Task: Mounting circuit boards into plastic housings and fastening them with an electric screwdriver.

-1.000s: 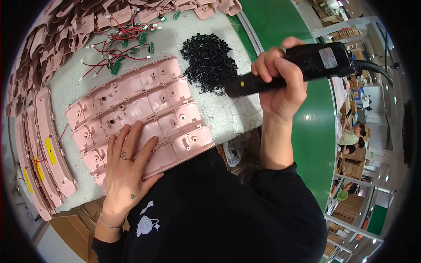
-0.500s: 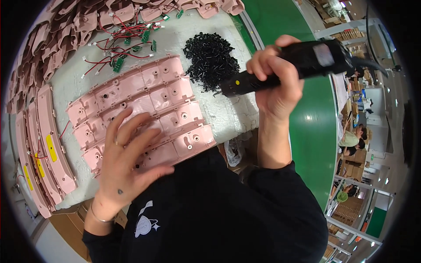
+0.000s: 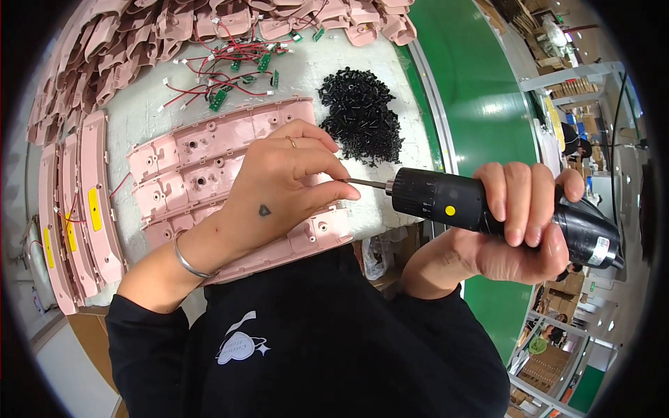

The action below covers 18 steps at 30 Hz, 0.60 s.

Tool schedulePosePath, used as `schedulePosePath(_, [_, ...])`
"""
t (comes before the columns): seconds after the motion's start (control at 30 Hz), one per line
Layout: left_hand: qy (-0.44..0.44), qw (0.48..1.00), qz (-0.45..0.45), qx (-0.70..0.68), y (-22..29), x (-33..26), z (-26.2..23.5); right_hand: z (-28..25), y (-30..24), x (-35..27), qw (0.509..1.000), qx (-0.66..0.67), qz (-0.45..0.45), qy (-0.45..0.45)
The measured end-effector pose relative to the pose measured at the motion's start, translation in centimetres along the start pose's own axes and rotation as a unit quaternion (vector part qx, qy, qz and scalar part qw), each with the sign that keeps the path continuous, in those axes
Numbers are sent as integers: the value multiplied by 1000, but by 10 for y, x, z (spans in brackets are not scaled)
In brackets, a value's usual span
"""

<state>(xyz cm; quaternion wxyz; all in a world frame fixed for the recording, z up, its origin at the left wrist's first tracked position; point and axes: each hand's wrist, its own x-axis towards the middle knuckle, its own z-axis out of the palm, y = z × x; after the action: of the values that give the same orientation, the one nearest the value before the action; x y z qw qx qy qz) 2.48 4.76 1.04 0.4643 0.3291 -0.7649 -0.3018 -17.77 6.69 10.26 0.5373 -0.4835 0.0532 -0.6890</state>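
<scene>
In my right hand [image 3: 519, 219] is a black electric screwdriver [image 3: 435, 198], held level with its thin bit [image 3: 369, 183] pointing left. My left hand [image 3: 275, 181] pinches the bit's end between thumb and forefinger; whether a screw sits there is hidden by the fingertips. Beneath that hand lie several curved pink plastic panels [image 3: 244, 125], side by side, hollow faces up, with screw posts showing. The left hand and wrist cover part of them. Just beyond the fingers is a heap of small black screws [image 3: 359, 115] on a white padded surface [image 3: 157, 76].
Green circuit boards [image 3: 219, 99] with red and black wires lie behind the panels. More pink panels with yellow labels [image 3: 95, 209] stand at the left. Pink parts [image 3: 132, 42] are piled along the far edge. A green belt [image 3: 488, 104] runs at the right; people are farther off.
My left hand has left the panels and moved right, closing on the bit's end. The screwdriver has swung down and right, away from the screw heap. The view has shifted slightly.
</scene>
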Motion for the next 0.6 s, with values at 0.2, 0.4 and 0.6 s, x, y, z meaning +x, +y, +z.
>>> schedulePosePath(0.2, [16,998,34,55,11,1,-7,1,0,-2,1000,6,2,3])
schedulePosePath(0.4, [32,997,46,53,8,-4,-7,14,4,-5,1000,-20,-15,-15])
schedulePosePath(0.6, [-1,994,84,68,3,-10,-8,17,6,-3,984,-113,-1,-141])
